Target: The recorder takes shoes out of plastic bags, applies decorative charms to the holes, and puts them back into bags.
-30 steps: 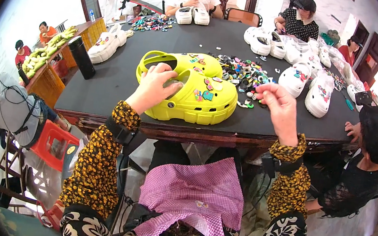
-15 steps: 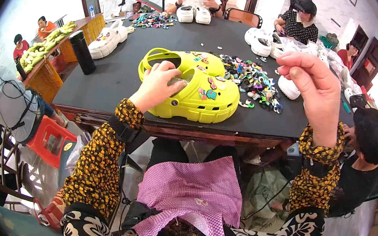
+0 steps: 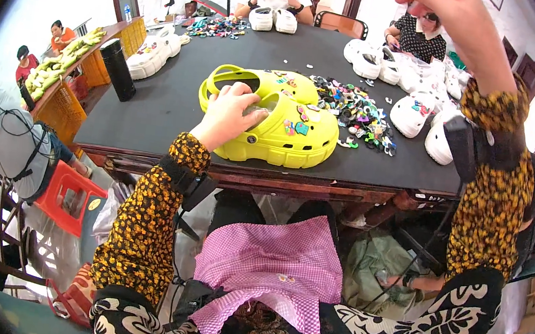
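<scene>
My left hand [image 3: 228, 115] rests at the foot opening of the nearer yellow-green clog [image 3: 276, 149], its fingers curled over the rim and partly inside. Colourful shoe charms [image 3: 298, 128] decorate that clog's top. A matching clog [image 3: 299, 90] stands just behind it, also bearing charms. High at the upper right, my right hand [image 3: 452, 23] is raised away from the table with bent, closed fingers. The frame's top edge cuts off part of it, so I cannot make out whether something small is in the fingertips. A pile of loose charms [image 3: 359, 115] lies right of the clogs.
White clogs [image 3: 412, 114] crowd the table's right side; another white pair [image 3: 273, 20] stands at the far edge. A black cylinder [image 3: 117, 71] and a white clog [image 3: 154, 52] are at the left. More charms [image 3: 217, 27] lie far back. People sit around the dark table [image 3: 172, 136].
My right hand has risen up and to the right, away from the charm pile, uncovering white clogs. My left hand stays on the nearer clog, which has barely shifted.
</scene>
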Tool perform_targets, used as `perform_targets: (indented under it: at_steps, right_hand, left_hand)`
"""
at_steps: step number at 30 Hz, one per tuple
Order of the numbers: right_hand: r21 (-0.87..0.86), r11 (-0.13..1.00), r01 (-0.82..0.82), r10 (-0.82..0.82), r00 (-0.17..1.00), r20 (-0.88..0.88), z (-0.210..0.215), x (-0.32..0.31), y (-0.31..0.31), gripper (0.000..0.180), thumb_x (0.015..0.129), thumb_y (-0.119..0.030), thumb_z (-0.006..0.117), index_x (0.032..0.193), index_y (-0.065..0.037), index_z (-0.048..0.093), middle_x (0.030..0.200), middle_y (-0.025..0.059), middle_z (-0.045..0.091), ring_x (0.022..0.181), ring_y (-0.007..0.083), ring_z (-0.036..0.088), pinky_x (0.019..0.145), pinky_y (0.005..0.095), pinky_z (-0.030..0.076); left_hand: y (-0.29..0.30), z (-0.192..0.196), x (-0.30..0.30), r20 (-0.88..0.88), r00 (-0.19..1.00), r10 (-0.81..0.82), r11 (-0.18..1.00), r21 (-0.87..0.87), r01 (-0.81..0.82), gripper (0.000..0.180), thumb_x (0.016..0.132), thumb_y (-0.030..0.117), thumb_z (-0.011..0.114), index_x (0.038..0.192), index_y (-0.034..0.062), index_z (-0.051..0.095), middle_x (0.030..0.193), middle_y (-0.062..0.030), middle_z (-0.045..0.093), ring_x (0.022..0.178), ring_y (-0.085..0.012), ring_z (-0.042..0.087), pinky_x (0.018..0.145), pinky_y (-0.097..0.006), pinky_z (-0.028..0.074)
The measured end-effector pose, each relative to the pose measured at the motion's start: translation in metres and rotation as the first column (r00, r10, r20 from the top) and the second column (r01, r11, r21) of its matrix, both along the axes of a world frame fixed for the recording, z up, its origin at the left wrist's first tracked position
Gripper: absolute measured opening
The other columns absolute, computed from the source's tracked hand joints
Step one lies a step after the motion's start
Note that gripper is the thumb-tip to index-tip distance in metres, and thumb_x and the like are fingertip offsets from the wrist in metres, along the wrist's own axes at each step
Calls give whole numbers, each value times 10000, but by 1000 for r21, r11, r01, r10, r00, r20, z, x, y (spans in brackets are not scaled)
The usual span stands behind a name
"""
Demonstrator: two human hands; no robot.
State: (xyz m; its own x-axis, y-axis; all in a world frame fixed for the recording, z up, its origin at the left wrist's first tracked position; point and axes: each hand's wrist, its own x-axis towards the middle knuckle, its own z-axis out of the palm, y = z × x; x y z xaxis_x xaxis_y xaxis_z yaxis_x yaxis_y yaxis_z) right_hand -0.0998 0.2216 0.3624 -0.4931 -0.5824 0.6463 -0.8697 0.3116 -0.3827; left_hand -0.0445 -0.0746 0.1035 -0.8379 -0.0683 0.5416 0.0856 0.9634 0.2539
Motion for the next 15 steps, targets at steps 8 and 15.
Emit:
perform_targets:
  at_steps: [8,15]
  right_hand:
    - [450,852,-269,390,899,-200,-75,-63,-96,301,801,-200,645,1039,-17,642,910,144,661,823,211,639,744,322,511]
    - [561,735,-381,444,896,27,-162,-75,-135,536,764,-315,654,1173,22,572,1062,236,630,1005,365,608,903,402,475]
  left_hand:
    - [5,2,-3,-18,1000,0,1000,-4,-1,369,811,404,649,1043,118,668,1123,-53,530,1090,-280,475,934,-486,341]
    - [11,6,5,-72,997,-11,998,-55,7,323,808,313,669,1017,67,659,1112,-108,553,1039,-322,509,899,-428,409]
